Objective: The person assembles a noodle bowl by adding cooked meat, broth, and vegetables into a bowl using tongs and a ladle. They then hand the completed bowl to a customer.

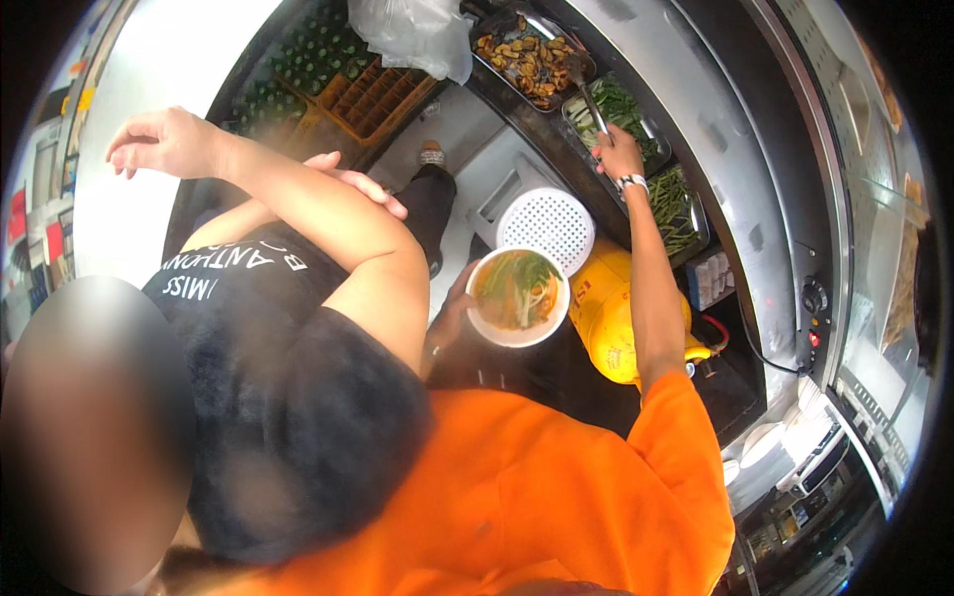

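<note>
My left hand [456,305] is wrapped round the side of a white bowl [517,339]. Orange-red soup with green leaves and pale strands [524,288] fills it. My right arm, in an orange sleeve, reaches out over the food trays. In my right hand [618,154] is a long-handled metal serving utensil [597,111]. Its far end meets the edge of a tray of browned, fried-looking pieces [532,55]; I cannot make out the shape of that end. Under and beside my right hand lies a tray of cut green vegetables [614,103].
A person in a black T-shirt [288,387] stands close on my left, one arm [318,199] raised. Long green beans [677,211] fill another tray. Below are a yellow gas cylinder [601,313] and a white perforated stool [547,223]. Bottle crates [373,102] and a plastic bag [417,35] lie beyond.
</note>
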Motion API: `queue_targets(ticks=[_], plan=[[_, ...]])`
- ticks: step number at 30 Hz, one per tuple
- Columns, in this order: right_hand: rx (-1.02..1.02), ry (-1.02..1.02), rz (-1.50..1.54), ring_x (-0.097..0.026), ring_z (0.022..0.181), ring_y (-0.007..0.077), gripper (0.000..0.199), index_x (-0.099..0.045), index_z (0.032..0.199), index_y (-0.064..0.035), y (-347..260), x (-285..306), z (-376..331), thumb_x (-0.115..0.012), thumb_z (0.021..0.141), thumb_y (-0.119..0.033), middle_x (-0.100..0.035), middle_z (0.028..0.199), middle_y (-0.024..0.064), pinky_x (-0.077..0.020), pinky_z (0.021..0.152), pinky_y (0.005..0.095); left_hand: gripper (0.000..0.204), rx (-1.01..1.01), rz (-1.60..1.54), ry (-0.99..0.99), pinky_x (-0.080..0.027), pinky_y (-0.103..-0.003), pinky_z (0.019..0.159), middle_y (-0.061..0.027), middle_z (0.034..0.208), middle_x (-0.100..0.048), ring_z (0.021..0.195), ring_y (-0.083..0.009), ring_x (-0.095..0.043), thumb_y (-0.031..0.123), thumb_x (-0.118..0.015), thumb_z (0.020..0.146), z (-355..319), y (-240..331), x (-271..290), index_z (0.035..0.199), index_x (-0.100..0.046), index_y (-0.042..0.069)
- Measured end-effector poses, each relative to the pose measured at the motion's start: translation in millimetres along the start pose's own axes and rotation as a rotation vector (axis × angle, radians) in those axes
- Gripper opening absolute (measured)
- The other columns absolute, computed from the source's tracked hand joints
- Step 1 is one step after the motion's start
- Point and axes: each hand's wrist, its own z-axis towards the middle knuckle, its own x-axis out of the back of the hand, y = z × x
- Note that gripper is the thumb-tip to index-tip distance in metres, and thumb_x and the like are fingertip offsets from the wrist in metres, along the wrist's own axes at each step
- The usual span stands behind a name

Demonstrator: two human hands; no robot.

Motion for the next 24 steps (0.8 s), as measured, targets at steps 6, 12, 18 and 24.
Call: queue_targets(ticks=[6, 12, 18, 24], plan=[[0.126, -0.088, 0.237, -0.051, 0.044, 0.0087, 0.033, -0.062, 0.130, -0.0013, 29, 42, -84, -0.056, 0.103, -0.020, -0.067, 0.074, 0.0036, -0.0412, 0.044, 0.0257, 0.070, 0.076, -0.078, -0.022, -0.032, -0.036, 0.117, -0.0120, 0.146, -0.049, 0.137, -0.0225, -0.045, 0.009, -0.047, 0.082, -51, -60, -17, 0.150, -0.037, 0.000], [0.231, -0.062, -0.081, -0.063, 0.065, 0.0147, 0.032, -0.063, 0.127, -0.0001, 29, 89, -223, -0.057, 0.101, -0.018, -0.066, 0.072, 0.0073, -0.0493, 0.061, 0.0329, 0.070, -0.045, -0.114, -0.023, -0.032, -0.036, 0.116, -0.0122, 0.146, -0.049, 0.137, -0.0224, -0.045, 0.009, -0.047, 0.081, -34, -61, -25, 0.150, -0.036, 0.000], [0.399, 0.048, -0.354, -0.070, 0.089, 0.0404, 0.033, -0.062, 0.128, -0.0017, 39, 84, -295, -0.058, 0.099, -0.017, -0.071, 0.098, 0.0236, -0.0552, 0.070, 0.0484, 0.065, -0.092, -0.214, -0.035, -0.034, -0.038, 0.115, -0.0109, 0.142, -0.051, 0.134, -0.0229, -0.047, 0.008, -0.046, 0.082, -17, -51, -34, 0.146, -0.039, 0.001], [0.331, 0.057, -0.462, -0.067, 0.090, 0.0450, 0.038, -0.059, 0.130, -0.0025, 36, 56, -302, -0.064, 0.095, -0.016, -0.069, 0.102, 0.0242, -0.0545, 0.075, 0.0511, 0.064, -0.094, -0.235, -0.013, -0.034, -0.040, 0.117, -0.0124, 0.143, -0.050, 0.136, -0.0245, -0.046, 0.010, -0.047, 0.083, -18, -46, -43, 0.146, -0.039, 0.003]])
